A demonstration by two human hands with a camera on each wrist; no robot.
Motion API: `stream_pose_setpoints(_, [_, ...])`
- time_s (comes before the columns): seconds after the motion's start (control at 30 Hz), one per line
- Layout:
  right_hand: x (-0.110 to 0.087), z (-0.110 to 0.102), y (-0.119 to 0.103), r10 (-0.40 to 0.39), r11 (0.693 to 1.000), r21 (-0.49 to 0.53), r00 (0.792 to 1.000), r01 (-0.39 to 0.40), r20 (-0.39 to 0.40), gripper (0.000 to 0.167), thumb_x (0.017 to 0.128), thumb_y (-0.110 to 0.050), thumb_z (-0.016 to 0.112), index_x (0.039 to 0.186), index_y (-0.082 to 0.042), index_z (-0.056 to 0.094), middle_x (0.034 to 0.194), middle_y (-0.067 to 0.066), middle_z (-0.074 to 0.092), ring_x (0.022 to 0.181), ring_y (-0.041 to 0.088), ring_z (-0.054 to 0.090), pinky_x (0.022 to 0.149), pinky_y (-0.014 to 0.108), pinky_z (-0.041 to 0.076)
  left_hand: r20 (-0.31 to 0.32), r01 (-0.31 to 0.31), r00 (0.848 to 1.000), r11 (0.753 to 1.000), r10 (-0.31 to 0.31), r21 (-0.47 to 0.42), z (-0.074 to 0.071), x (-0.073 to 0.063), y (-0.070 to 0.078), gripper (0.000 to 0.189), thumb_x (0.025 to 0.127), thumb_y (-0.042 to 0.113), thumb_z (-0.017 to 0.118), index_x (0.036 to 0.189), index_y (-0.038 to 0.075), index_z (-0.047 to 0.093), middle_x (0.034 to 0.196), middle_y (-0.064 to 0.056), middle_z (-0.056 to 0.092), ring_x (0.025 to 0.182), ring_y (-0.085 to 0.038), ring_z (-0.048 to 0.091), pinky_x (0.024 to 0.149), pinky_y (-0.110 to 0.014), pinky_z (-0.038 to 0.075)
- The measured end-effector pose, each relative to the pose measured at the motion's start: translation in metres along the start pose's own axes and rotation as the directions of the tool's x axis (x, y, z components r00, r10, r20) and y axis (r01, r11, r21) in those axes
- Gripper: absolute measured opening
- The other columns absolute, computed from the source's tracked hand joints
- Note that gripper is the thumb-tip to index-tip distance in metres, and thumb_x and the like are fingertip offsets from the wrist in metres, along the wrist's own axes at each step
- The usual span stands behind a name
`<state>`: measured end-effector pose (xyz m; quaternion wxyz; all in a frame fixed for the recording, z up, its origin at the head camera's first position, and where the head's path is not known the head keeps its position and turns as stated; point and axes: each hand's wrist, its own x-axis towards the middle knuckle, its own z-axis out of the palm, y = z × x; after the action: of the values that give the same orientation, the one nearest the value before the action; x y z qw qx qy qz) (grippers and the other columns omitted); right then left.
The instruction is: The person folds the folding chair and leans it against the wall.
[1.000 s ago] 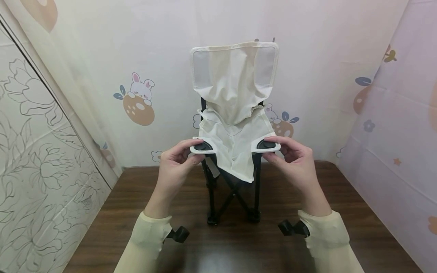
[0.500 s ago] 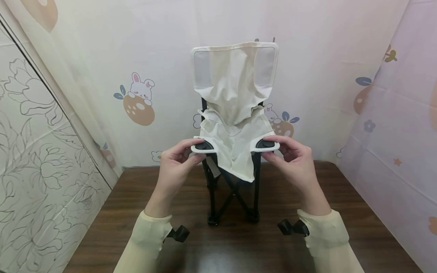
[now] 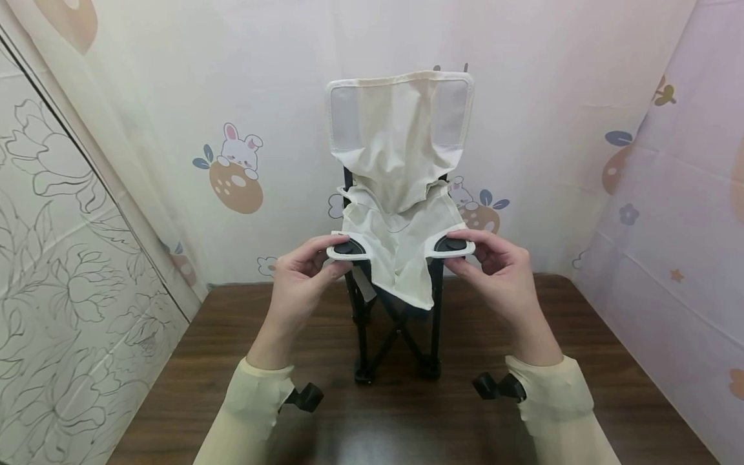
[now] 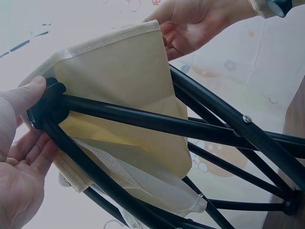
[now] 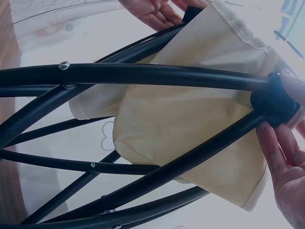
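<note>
On the dark wooden table [image 3: 203,361] stands a folding chair [image 3: 401,129], upright before a printed curtain [image 3: 290,58]. Its white seat [image 3: 398,242] droops between two front corners; the left hand [image 3: 298,271] pinches one between thumb and fingers, narrowly parted, and the right hand [image 3: 502,268] pinches the other likewise.

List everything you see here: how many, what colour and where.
Folding chair: one, cream and black, centre
Table: one, dark brown, under the chair
Tag: one, greyish, below the chair's left front corner
Flower cloth: one, white, far left
Rabbit-print backdrop: count unclear, pale, behind
Sleeves: two, pale yellow, bottom left and right
Wrist devices: two, black, at sleeve ends
Left hand: one, bare, pinching chair's left front corner
Right hand: one, bare, pinching right front corner
</note>
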<state>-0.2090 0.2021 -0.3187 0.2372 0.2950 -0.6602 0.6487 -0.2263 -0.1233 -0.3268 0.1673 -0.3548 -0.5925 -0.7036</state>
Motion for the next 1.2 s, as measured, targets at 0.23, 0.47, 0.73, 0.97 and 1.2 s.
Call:
stream_pose_setpoints(0.23, [0.0008,0.0018,-0.0005,-0.006,1.0,-0.001,1.0,0.006,0.007,0.039,0.09,0.017,0.08,0.128,0.011,0.072,0.117,0.01,0.077,0.102,0.022,0.072,0.09,0.024,0.061,0.004,-0.006,1.0,1.0,0.006,0.028,-0.0002,0.0008,0.0015,0.039,0.095,-0.012,0.078,0.133,-0.01,0.07,0.129,-0.017,0.073,0.116,-0.025,0.073,0.096,-0.032,0.062])
stream_pose_setpoints(0.47, [0.0016,0.0025,-0.0004,-0.01,1.0,0.001,1.0,0.01,0.007,0.039,0.09,0.017,0.079,0.128,0.01,0.073,0.117,0.01,0.077,0.102,0.022,0.071,0.092,0.025,0.061,0.001,-0.006,1.0,1.0,0.006,0.025,0.001,0.002,0.0009,0.038,0.095,-0.011,0.078,0.132,-0.009,0.071,0.13,-0.019,0.073,0.116,-0.027,0.073,0.098,-0.033,0.062])
stream_pose_setpoints(0.73, [0.0028,0.0041,-0.0022,-0.014,1.0,0.013,1.0,0.014,0.019,0.039,0.09,0.016,0.08,0.128,0.01,0.072,0.117,0.01,0.077,0.102,0.022,0.071,0.092,0.024,0.061,-0.002,-0.013,1.0,1.0,0.013,-0.001,0.0029,0.0032,0.0005,0.037,0.094,-0.015,0.075,0.131,-0.013,0.069,0.129,-0.019,0.074,0.114,-0.025,0.074,0.097,-0.033,0.063])
stream_pose_setpoints(0.97, [0.0043,0.0055,-0.0023,-0.018,1.0,0.023,1.0,0.017,0.019,0.039,0.09,0.015,0.08,0.128,0.011,0.072,0.116,0.01,0.077,0.102,0.022,0.07,0.092,0.024,0.06,0.004,-0.007,1.0,1.0,0.007,-0.008,0.0034,0.004,0.0008,0.038,0.094,-0.015,0.075,0.131,-0.013,0.069,0.129,-0.018,0.074,0.114,-0.025,0.073,0.096,-0.034,0.063])
stream_pose_setpoints(1.2, [0.0054,0.0059,-0.0016,-0.016,1.0,0.014,1.0,0.016,0.018,0.039,0.09,0.015,0.081,0.127,0.01,0.073,0.114,0.01,0.077,0.101,0.022,0.07,0.091,0.024,0.06,0.005,-0.011,1.0,1.0,0.011,-0.006,0.0037,0.0043,0.0002,0.038,0.094,-0.013,0.077,0.131,-0.013,0.069,0.128,-0.017,0.074,0.113,-0.022,0.073,0.094,-0.032,0.063])
